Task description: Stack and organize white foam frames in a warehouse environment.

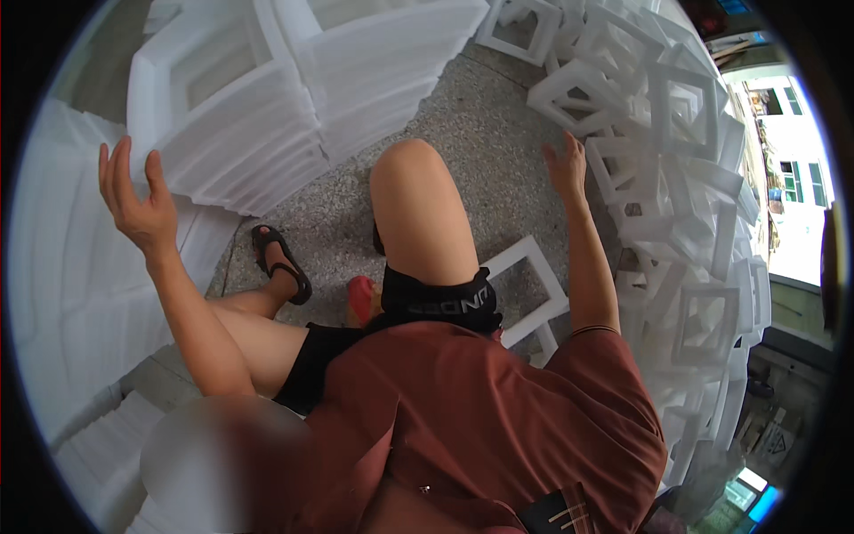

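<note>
My left hand (142,209) is raised with its fingers apart and nothing in it. It appears in front of a tall stack of white foam frames (240,133), close to the corner; whether it touches them I cannot tell. On the other side, my right hand (567,167) is stretched forward, fingers spread and holding nothing. Nearest to it is a loose heap of square white foam frames (614,160), seemingly a little apart from the fingers. One more white frame (547,276) lies on the floor beside my knee, partly hidden by my shorts and shirt.
A second neat stack of white frames (382,80) adjoins the first. More piled white foam (80,258) lines the left side. The jumbled heap runs along the right. Speckled grey floor (498,169) shows between them. A red object (360,298) sits under my leg, mostly hidden.
</note>
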Available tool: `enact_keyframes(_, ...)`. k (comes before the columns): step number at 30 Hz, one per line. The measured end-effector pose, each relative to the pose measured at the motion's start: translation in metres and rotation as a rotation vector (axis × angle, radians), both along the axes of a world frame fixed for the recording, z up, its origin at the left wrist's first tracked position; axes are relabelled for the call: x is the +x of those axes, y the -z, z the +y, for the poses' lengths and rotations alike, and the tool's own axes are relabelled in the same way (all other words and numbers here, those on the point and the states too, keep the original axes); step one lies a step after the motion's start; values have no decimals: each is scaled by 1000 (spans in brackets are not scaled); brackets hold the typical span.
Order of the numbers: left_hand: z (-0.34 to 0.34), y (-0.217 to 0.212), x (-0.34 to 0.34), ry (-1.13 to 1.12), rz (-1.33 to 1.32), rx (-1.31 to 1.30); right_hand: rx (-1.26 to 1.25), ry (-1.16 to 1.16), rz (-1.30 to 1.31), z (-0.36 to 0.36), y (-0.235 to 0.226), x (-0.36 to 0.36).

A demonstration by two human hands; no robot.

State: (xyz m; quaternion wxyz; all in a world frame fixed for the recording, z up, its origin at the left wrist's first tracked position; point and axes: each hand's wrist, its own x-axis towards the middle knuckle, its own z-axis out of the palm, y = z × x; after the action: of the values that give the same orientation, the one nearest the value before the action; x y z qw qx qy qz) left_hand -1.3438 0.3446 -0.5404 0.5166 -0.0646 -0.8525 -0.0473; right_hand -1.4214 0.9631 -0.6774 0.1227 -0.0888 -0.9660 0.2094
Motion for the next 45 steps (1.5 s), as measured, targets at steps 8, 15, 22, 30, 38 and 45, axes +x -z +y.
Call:
enact_keyframes(8, 106, 32, -24, 376, -53, -112, -65, 96, -1149, 14, 238, 346)
enact_keyframes(15, 229, 16, 3, 654, -242, -55, -216, 206, -711, -21, 274, 337)
enact_keyframes(22, 393, 39, 40, 1022, -981, 159, -1727, 109, 253, -28, 50, 210)
enact_keyframes(30, 432, 45, 50, 1137, -1026, 98, -1054, 97, 11, 21, 100, 254)
enact_keyframes(38, 411, 16, 8, 945, -276, -167, 357, 529, -1374, 162, 215, 496)
enact_keyframes(45, 312, -39, -27, 664, -118, -195, -470, 327, -107, 108, 176, 319)
